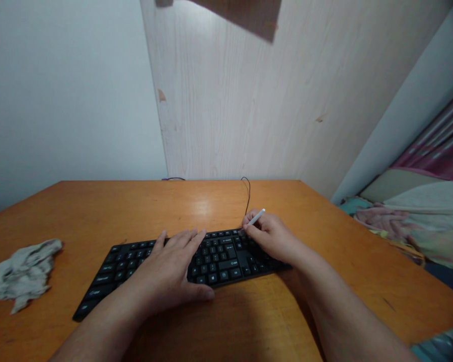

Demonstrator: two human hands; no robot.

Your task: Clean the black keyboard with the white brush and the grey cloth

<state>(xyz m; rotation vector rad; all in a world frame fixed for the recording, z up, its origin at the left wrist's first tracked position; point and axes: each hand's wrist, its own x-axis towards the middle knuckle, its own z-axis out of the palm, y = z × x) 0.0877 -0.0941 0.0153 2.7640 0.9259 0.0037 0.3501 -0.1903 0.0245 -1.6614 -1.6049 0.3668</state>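
A black keyboard (pixel 219 257) lies on the table, slightly slanted, with its right end farther from me than its left. My left hand (pixel 173 266) rests across its middle, fingers spread toward the back edge and thumb at the front edge. At the right part of the keyboard, my right hand (pixel 268 236) is closed around a thin white stick-like tool (pixel 256 216), held like a pen. The tool's upper end points up and to the right. Its lower end, by the keys of the back row, is mostly hidden by my fingers.
A crumpled grey-white cloth (pixel 24 271) lies at the left of the orange-brown wooden table (pixel 136 206). A dark cable (pixel 249 191) runs from behind the keyboard to the table's back edge. A wood-grain panel (pixel 230 110) stands behind; bedding (pixel 392 216) lies beyond the right edge.
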